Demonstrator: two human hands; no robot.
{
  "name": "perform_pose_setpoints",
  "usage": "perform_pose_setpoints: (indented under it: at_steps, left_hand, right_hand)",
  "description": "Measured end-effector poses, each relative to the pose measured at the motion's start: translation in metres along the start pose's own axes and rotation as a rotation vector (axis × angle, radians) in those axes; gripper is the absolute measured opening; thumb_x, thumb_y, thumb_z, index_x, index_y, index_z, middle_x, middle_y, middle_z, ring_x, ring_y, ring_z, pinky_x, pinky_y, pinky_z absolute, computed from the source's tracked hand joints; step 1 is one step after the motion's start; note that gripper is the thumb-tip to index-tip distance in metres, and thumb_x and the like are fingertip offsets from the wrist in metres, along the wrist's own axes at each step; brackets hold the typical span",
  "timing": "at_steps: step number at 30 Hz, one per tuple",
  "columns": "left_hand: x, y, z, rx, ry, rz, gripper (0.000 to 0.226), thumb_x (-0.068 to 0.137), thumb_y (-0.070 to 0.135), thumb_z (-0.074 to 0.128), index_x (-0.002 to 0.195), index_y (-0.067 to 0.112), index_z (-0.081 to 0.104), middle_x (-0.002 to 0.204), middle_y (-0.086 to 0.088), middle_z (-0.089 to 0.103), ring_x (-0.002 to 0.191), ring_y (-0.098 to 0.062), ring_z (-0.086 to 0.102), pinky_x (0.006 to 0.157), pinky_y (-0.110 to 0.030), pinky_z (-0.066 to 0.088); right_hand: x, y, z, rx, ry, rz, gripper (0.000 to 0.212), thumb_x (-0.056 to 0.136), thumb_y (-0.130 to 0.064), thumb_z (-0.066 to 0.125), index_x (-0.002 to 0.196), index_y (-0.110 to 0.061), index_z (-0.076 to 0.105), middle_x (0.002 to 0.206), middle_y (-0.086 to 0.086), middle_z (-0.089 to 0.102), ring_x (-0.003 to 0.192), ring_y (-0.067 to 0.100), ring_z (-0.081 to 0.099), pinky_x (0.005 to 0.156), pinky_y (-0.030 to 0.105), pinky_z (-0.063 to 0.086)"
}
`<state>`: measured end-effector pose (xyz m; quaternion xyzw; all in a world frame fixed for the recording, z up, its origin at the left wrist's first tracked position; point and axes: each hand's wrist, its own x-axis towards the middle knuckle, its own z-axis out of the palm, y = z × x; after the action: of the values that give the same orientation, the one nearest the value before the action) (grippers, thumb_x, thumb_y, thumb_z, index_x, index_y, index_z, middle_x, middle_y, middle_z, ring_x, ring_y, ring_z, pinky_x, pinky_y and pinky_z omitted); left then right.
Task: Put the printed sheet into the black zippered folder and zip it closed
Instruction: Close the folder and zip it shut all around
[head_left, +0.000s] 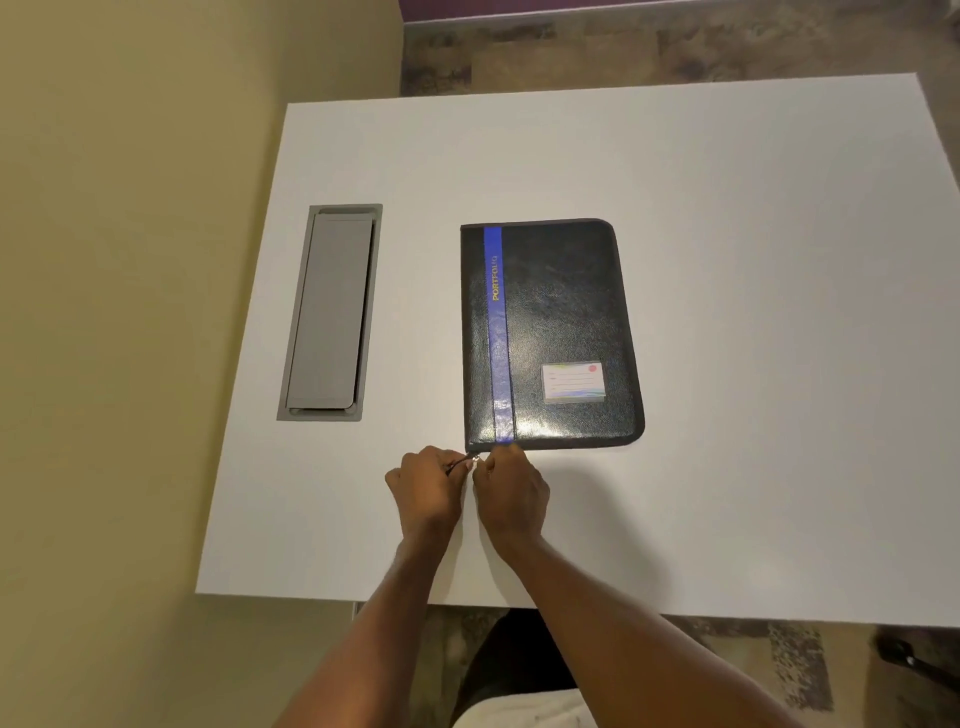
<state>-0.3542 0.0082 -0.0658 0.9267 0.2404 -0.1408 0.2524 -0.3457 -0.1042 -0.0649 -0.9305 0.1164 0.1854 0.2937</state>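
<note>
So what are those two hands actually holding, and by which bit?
Both the left hand and right hand pinch the zipper pull at the black zippered folder's near-left corner.

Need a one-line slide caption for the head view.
Both hands, left and right, pinch zipper pull at closed black folder's near corner.

Two bare forearms, no sleeves reaching into view. Left hand (428, 486) and right hand (511, 491) both without gloves, rings, watch or bracelet as far as visible. Knuckles and backs of hands toward the camera, fingertips mostly hidden. At the bottom edge, between the arms, a strip of pale, whitish cloth on the body and a dark patch above it, too blurred to tell which garment.
</note>
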Motion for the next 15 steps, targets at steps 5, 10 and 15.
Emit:
perform_pose_setpoints:
  at_steps: [5, 10, 15]
  left_hand:
    - [0.001, 0.006, -0.004, 0.284, 0.000, 0.139, 0.036, 0.099, 0.030, 0.047, 0.089, 0.034, 0.081, 0.090, 0.010, 0.072, 0.093, -0.019, 0.056, 0.089, -0.039, 0.034]
    - [0.002, 0.006, -0.006, 0.332, -0.024, 0.153, 0.037, 0.097, 0.027, 0.045, 0.069, 0.029, 0.069, 0.076, 0.010, 0.062, 0.086, -0.021, 0.055, 0.087, -0.041, 0.035]
    - [0.000, 0.007, -0.012, 0.346, -0.039, 0.177, 0.039, 0.095, 0.028, 0.044, 0.056, 0.029, 0.044, 0.071, 0.008, 0.058, 0.079, -0.020, 0.048, 0.086, -0.041, 0.037]
  right_hand:
    - [0.006, 0.016, -0.008, -0.054, 0.030, 0.093, 0.020, 0.100, -0.030, 0.049, 0.101, -0.018, 0.064, 0.107, 0.005, 0.067, 0.096, 0.033, 0.071, 0.080, 0.040, 0.051]
    - [0.010, 0.051, -0.033, -0.075, 0.119, 0.125, 0.019, 0.101, -0.031, 0.053, 0.095, -0.015, 0.061, 0.102, 0.007, 0.066, 0.089, 0.035, 0.070, 0.073, 0.040, 0.049]
    - [0.025, 0.090, -0.074, -0.094, 0.155, 0.183, 0.018, 0.100, -0.027, 0.052, 0.093, -0.015, 0.062, 0.103, 0.008, 0.067, 0.089, 0.038, 0.067, 0.075, 0.040, 0.048]
